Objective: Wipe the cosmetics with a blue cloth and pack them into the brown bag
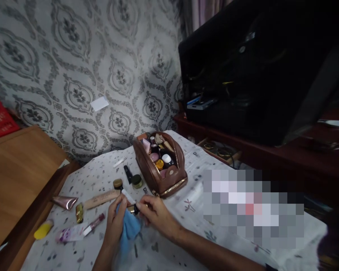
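My left hand (116, 213) is closed on a light blue cloth (131, 225) that hangs down below the fingers. Between both hands is a small black-and-gold cosmetic item (133, 209); my right hand (155, 211) pinches its right end, and the cloth lies against it on the left. A white tube (128, 196) shows just beyond my fingertips; whether it is held or lies on the table I cannot tell. Past the hands stands an open brown makeup bag (149, 173), filled with several bottles, jars and tubes.
On the patterned white tablecloth (188, 205) lie a beige tube (100, 199), a dark green jar (137, 181), a gold-lidded jar (118, 183), a black tube (127, 174), a lip gloss (94, 224), a rose-gold tube (66, 202) and a yellow sponge (43, 230). A large black screen (243, 82) stands right.
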### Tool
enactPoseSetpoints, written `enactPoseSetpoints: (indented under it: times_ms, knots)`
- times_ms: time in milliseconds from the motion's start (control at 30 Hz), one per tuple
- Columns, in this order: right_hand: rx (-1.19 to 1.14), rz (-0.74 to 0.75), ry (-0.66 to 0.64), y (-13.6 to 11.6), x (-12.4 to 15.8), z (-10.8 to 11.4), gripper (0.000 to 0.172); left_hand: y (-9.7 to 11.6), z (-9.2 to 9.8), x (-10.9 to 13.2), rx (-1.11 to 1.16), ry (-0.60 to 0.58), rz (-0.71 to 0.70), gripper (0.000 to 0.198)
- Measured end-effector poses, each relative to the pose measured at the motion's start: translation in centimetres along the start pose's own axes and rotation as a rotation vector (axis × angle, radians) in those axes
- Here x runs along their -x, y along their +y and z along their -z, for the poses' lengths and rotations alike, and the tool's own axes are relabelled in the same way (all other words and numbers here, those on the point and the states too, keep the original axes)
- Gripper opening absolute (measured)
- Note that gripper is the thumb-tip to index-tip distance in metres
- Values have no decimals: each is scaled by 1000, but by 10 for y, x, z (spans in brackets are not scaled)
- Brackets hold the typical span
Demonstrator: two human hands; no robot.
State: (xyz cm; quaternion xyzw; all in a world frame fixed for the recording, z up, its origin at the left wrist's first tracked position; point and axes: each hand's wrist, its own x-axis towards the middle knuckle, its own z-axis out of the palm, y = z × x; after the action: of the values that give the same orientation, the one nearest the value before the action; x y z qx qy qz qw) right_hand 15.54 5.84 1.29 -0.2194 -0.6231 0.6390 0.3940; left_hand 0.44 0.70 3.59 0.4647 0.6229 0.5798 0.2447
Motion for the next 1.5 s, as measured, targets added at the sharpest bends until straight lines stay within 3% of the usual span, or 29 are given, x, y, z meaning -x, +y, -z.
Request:
enactPoseSetpoints:
  times_ms: [133, 267, 367, 533, 700, 900, 1000, 1067, 1167, 1233, 1333, 1500]
  knots:
    - [-59, 20, -21, -1, -1, -1, 31, -3, 0, -4, 229, -57, 141, 43]
    - [-136, 31, -18, 2, -4, -1, 24, -1, -4, -5, 331, -97, 173, 45]
    - [-226, 2, 19, 7, -8, -3, 29, -1, -7, -4, 284, -36, 167, 46]
    - [-516, -75, 1, 11, -13, -3, 51, 1, -8, 0, 114, 106, 127, 46]
    - [-582, -147, 8, 2, -12, 0, 47, 8, -10, 8, 17, 55, 43, 43]
    - [-646, -141, -2, -4, -7, -3, 56, 12, -11, 9, -158, 41, -117, 39]
    - [-562, -207, -19, -3, -5, -5, 63, 15, -10, 8, -198, 131, -212, 36]
    - [-424, -259, -102, -2, -4, -6, 66, 16, -9, 9, -214, 142, -264, 35]
    - [-267, -312, -219, 2, -3, -7, 72, 12, -9, 11, -270, 1, -262, 34]
    - [-217, -333, -221, 4, -3, -7, 74, 8, -10, 12, -297, -65, -247, 34]
    - [-228, -343, -234, 5, -3, -6, 72, 6, -9, 12, -319, -9, -258, 39]
    - [-306, -290, -365, 5, -4, -2, 63, 11, -4, 10, -378, 36, -287, 35]
